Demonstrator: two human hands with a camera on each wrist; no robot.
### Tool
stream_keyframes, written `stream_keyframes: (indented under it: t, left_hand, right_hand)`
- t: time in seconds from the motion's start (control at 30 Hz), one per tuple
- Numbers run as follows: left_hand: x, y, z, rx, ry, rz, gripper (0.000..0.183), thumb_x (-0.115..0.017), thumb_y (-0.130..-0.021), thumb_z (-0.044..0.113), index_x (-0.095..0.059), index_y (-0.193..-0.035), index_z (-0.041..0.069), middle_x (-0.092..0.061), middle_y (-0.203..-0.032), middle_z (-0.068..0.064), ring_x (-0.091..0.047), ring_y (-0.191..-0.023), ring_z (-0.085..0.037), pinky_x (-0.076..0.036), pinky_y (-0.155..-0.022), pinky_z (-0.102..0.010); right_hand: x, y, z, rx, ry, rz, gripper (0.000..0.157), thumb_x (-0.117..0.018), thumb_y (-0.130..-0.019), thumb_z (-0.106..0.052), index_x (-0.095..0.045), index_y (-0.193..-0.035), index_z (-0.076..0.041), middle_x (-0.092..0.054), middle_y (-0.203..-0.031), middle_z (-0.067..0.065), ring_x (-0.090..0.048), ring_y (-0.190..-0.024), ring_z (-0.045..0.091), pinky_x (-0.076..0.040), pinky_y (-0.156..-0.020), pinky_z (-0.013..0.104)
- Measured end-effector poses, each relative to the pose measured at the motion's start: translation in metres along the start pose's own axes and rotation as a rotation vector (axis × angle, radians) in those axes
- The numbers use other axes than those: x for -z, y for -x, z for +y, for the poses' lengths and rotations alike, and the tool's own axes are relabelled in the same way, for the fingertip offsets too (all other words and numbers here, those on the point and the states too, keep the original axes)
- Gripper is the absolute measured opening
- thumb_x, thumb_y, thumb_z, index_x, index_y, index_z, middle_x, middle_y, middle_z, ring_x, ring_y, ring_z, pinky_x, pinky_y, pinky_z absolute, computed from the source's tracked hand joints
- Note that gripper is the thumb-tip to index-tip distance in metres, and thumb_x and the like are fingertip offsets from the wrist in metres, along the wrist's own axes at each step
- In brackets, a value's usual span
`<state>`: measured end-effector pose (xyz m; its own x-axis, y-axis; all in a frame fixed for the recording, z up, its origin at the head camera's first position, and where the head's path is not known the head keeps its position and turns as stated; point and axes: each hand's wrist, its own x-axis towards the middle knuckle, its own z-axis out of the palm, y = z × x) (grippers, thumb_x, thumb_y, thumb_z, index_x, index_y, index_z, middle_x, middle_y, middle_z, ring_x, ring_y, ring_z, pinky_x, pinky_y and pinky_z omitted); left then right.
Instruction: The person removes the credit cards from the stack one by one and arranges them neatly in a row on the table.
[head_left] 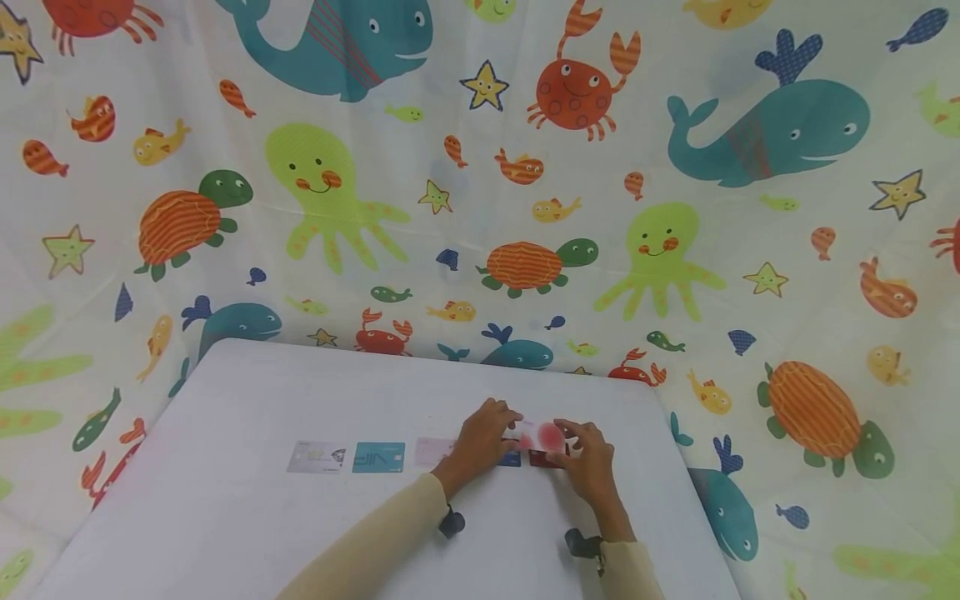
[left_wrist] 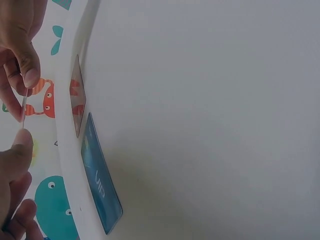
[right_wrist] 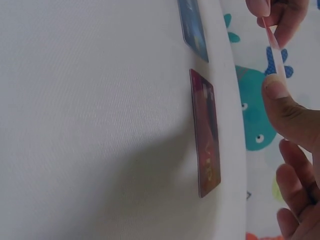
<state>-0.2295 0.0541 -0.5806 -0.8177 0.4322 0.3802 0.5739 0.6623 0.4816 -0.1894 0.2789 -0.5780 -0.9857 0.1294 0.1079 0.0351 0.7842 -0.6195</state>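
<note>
Both hands hold one pink-and-white card (head_left: 538,435) with a red circle on it, raised above the row of cards. My left hand (head_left: 480,442) pinches its left end between thumb and fingers. At the opposite end, my right hand (head_left: 590,462) grips it the same way. The wrist views show the held card (left_wrist: 24,107) nearly edge-on, with a thumb at each end. Below it lie a blue VIP card (left_wrist: 101,175) and a dark red VIP card (right_wrist: 206,132), both partly covered in the head view.
Further left on the white table (head_left: 225,517) lie a silver-grey card (head_left: 317,457), a teal card (head_left: 378,457) and a pale pink card (head_left: 433,451), partly behind the left hand. A curtain (head_left: 420,242) printed with sea animals hangs behind the table.
</note>
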Motion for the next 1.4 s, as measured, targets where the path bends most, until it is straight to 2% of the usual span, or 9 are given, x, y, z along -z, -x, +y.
stream_keyframes:
  t: [0.5,0.7,1.1,1.4]
  left_hand:
    - [-0.001,0.001,0.004,-0.002,-0.002,0.018,0.04,-0.09,-0.088,0.027,-0.078,-0.124,0.016,-0.074,-0.1,0.002,-0.064,-0.096,-0.013,-0.06,-0.092,-0.022]
    - [-0.002,0.001,0.004,0.006,-0.026,0.002,0.04,-0.089,-0.089,0.029,-0.078,-0.126,0.018,-0.073,-0.101,0.004,-0.063,-0.097,-0.012,-0.059,-0.093,-0.02]
    - [0.006,0.003,0.0,0.021,-0.018,-0.007,0.042,-0.088,-0.089,0.033,-0.078,-0.126,0.016,-0.075,-0.103,0.003,-0.062,-0.096,-0.012,-0.059,-0.093,-0.021]
    - [0.006,0.006,-0.002,-0.01,-0.024,0.009,0.04,-0.088,-0.089,0.032,-0.078,-0.125,0.016,-0.075,-0.101,0.004,-0.062,-0.095,-0.01,-0.059,-0.091,-0.019]
  right_hand:
    - [0.006,0.002,0.001,-0.001,-0.002,-0.026,0.061,-0.092,-0.085,-0.022,-0.068,-0.142,-0.027,-0.069,-0.119,0.005,-0.059,-0.106,0.023,-0.037,-0.097,0.049]
    - [0.005,0.002,0.001,0.009,-0.002,-0.016,0.062,-0.092,-0.084,-0.021,-0.069,-0.142,-0.025,-0.069,-0.118,0.005,-0.059,-0.103,0.023,-0.038,-0.096,0.049]
    - [0.004,0.0,-0.007,0.024,-0.012,-0.032,0.061,-0.091,-0.086,-0.019,-0.069,-0.142,-0.023,-0.069,-0.118,0.005,-0.059,-0.104,0.023,-0.037,-0.1,0.051]
    - [0.004,0.002,-0.008,0.016,-0.01,-0.033,0.06,-0.092,-0.085,-0.019,-0.07,-0.14,-0.025,-0.07,-0.117,0.005,-0.059,-0.103,0.023,-0.037,-0.096,0.05]
